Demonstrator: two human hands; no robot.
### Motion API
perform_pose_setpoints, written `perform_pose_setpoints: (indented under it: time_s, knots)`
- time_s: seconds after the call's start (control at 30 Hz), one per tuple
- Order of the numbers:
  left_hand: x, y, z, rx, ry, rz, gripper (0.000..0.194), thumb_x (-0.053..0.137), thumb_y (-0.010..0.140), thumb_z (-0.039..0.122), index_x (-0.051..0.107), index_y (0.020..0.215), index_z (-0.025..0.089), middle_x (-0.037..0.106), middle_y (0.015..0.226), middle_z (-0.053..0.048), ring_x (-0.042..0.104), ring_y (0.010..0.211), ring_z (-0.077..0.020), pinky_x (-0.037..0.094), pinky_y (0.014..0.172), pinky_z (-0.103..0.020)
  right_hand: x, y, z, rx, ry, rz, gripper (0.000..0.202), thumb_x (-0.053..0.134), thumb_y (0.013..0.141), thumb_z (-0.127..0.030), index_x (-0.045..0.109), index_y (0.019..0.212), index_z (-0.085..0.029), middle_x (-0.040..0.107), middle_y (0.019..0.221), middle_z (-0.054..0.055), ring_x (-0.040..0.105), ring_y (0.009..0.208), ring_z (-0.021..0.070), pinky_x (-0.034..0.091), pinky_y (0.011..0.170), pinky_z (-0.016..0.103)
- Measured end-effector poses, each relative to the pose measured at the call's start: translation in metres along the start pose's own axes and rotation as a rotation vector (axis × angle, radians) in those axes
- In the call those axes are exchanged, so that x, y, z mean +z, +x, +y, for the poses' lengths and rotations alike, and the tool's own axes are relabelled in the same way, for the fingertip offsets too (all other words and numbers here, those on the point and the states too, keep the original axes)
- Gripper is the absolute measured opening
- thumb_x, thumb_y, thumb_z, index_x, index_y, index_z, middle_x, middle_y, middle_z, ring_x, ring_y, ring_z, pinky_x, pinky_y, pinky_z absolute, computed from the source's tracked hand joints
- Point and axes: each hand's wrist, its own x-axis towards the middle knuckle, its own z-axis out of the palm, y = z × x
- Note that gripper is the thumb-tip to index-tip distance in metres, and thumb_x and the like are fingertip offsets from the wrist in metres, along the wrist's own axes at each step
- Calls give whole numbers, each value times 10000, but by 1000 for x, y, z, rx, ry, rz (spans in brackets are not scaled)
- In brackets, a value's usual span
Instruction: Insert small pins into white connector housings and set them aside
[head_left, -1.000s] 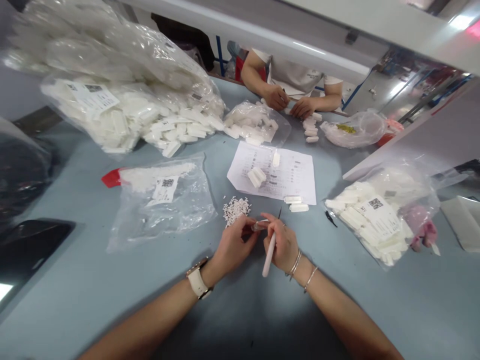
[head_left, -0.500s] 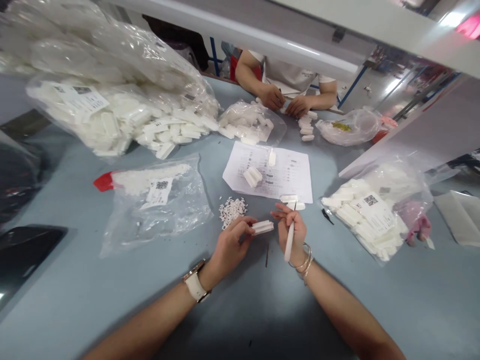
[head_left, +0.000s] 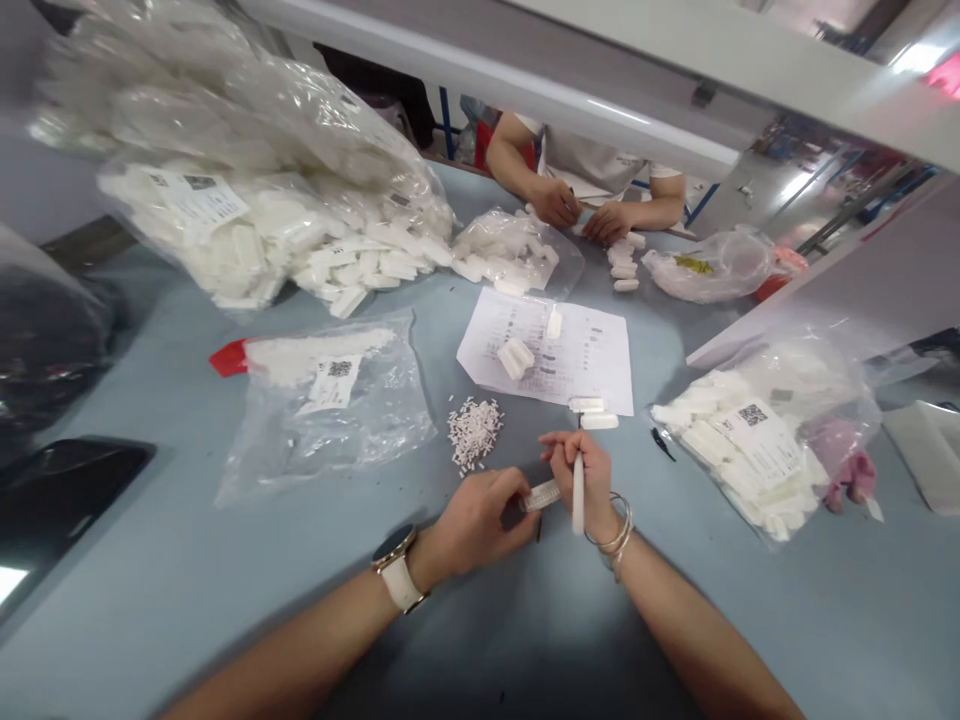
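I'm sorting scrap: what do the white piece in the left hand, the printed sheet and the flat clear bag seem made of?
White piece in the left hand: probably moulded plastic, fairly matte; fine repeated detail suggests it.
Printed sheet: apparently matte paper, thin and inked.
Flat clear bag: likely glossy plastic film, transparent, wrinkled and glinting.

Plastic strip (head_left: 546, 494), glossy bag (head_left: 375, 425), matt paper (head_left: 600, 365)

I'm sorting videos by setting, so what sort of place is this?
Probably a factory workbench for small-parts handwork: a labelled bag of white parts, a heap of tiny white pieces loose on the table, and a co-worker with both hands busy opposite.
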Motion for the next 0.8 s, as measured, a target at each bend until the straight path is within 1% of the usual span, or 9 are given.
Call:
perform_pose_setpoints:
  time_s: [0.07,0.2,0.3,0.4,0.5,0.57,0.63,0.7,0.8]
  knots:
    - [0,1,1,31,51,4,67,505,747,181,443,727,196,518,574,36,488,498,-111,334,481,-214,1,0,1,-18,-23,-37,230,520,769,-208,339,630,-233,679,764,46,627,627,140,527,597,272]
    - [3,2,-2,22,91,7,79,495,719,144,439,745,194,520,617,23,480,515,-117,334,494,-218,3,3,2,-93,-167,-95,237,511,807,-218,360,625,-230,682,767,42,659,739,168,512,656,288]
    - [5,2,-5,9,102,-25,94,495,712,133,428,732,196,540,655,9,491,551,-123,354,522,-224,4,13,-1,-213,-378,-222,187,495,818,-180,460,638,-220,638,669,14,652,763,182,492,682,296]
    - [5,1,-6,12,112,-55,95,492,723,130,425,720,196,545,661,5,502,573,-130,366,539,-230,7,33,-8,-266,-550,-369,92,520,816,-147,597,830,-196,568,591,-22,618,674,165,479,680,282]
    - [5,2,-5,30,129,-59,102,504,714,113,444,737,192,550,665,5,515,578,-135,361,534,-230,15,56,-13,-295,-620,-512,195,623,762,-139,616,954,-173,581,635,-19,604,703,169,466,662,265]
    - [5,2,-5,34,123,-49,117,515,706,101,462,760,190,557,673,5,527,587,-137,365,536,-230,22,67,-14,-310,-630,-602,220,686,718,-157,621,927,-181,608,680,-10,606,771,182,465,696,267]
    - [5,2,-6,30,110,-39,126,522,705,98,473,778,188,561,672,7,529,583,-137,367,534,-228,27,72,-13,-295,-591,-656,155,708,696,-157,610,809,-196,642,735,-2,615,828,184,463,722,263]
    - [5,2,-6,30,110,-39,122,521,712,99,477,784,187,563,675,6,529,583,-136,367,534,-229,28,72,-10,-246,-527,-668,160,694,703,-140,549,678,-201,671,788,5,633,846,180,464,724,258]
    - [6,2,-7,50,126,-45,108,511,721,102,470,772,189,563,684,0,534,598,-142,368,540,-234,24,67,-5,-169,-431,-642,280,646,732,-124,424,582,-205,686,788,4,662,832,177,466,689,251]
